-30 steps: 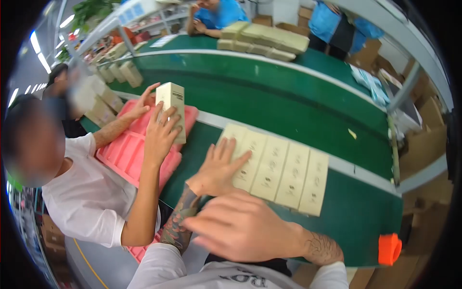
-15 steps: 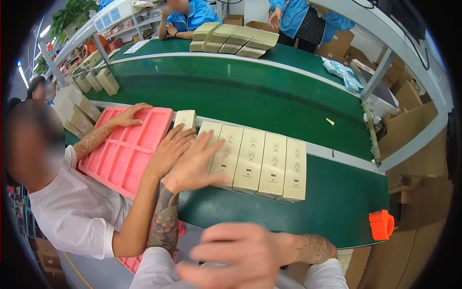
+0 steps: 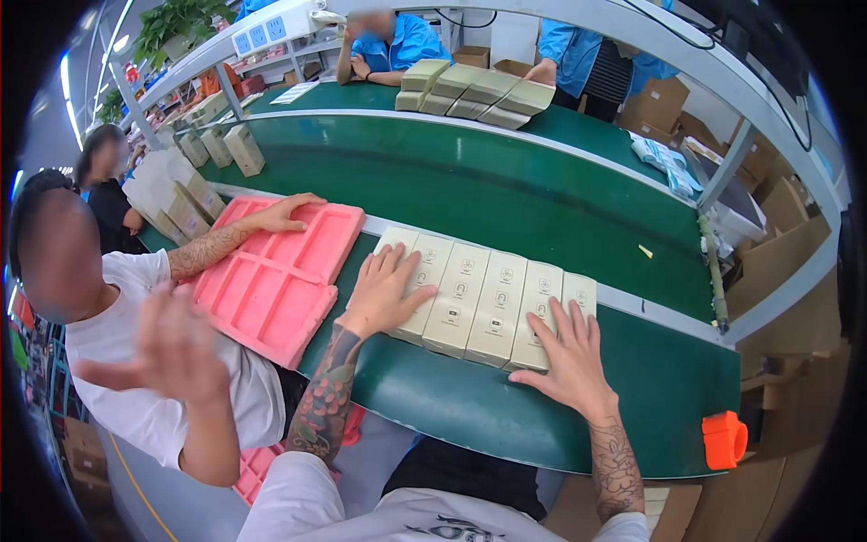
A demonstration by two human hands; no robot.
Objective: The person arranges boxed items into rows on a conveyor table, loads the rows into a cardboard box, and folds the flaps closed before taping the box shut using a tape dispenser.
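Observation:
A row of several cream cardboard boxes (image 3: 458, 303) with small printed icons lies side by side along the green table. Spread over the tops of the leftmost boxes is my left hand (image 3: 388, 291), fingers apart. My right hand (image 3: 575, 363) rests with splayed fingers on the boxes at the right end. Neither hand wraps around a single box. Left of the row, a pink compartmented tray (image 3: 312, 292) leans at an angle, and a co-worker's hand (image 3: 287, 215) lies on its upper edge. That person's other hand (image 3: 176, 348) is raised and blurred.
Beyond the boxes runs a green conveyor belt (image 3: 542, 217) with a metal edge. More cream boxes stand at the far side (image 3: 474, 90) near two people in blue. An orange tape dispenser (image 3: 722, 441) sits at the table's right corner; cartons (image 3: 768, 194) stand right.
My right hand has moved from near my body onto the right-end boxes. My left hand has settled on the left boxes. The co-worker's nearer hand has drawn back from the leftmost box.

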